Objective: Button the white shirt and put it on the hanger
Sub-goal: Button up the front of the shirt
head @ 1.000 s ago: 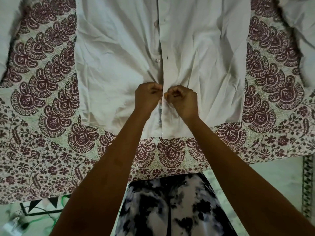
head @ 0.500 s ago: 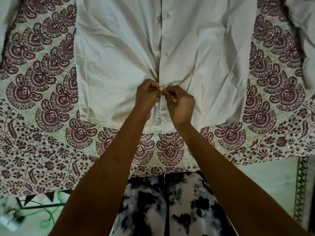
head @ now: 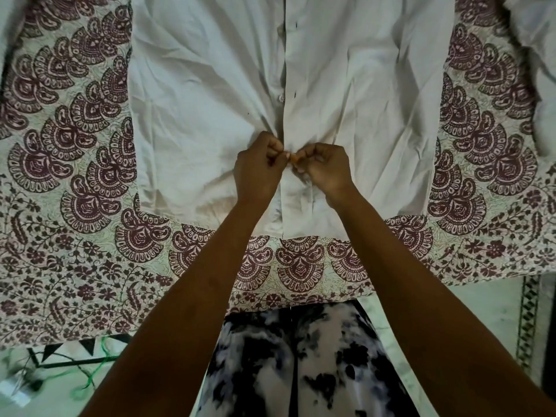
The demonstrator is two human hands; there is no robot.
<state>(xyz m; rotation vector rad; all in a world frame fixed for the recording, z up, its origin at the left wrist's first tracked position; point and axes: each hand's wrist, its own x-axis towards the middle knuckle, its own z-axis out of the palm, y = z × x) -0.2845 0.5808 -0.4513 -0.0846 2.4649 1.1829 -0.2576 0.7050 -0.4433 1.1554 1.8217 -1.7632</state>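
Observation:
The white shirt lies flat, front up, on a patterned bedsheet, its hem toward me. My left hand pinches the left placket edge low on the shirt. My right hand pinches the right placket edge, fingertips meeting the left hand's at the centre line. Both hands are closed on the fabric around a button spot that the fingers hide. Above them a button and dark buttonholes show along the placket, apart from each other. No hanger is in view.
The maroon-printed bedsheet hangs over the bed's near edge. My legs in black-and-white patterned trousers stand against it. On the floor at lower left lie green cord and a blurred small object. A shirt sleeve extends at upper right.
The view has shifted slightly. Both hands stay pinched together at the lower placket; the fingertips have worked closer and the fabric bunches more around them.

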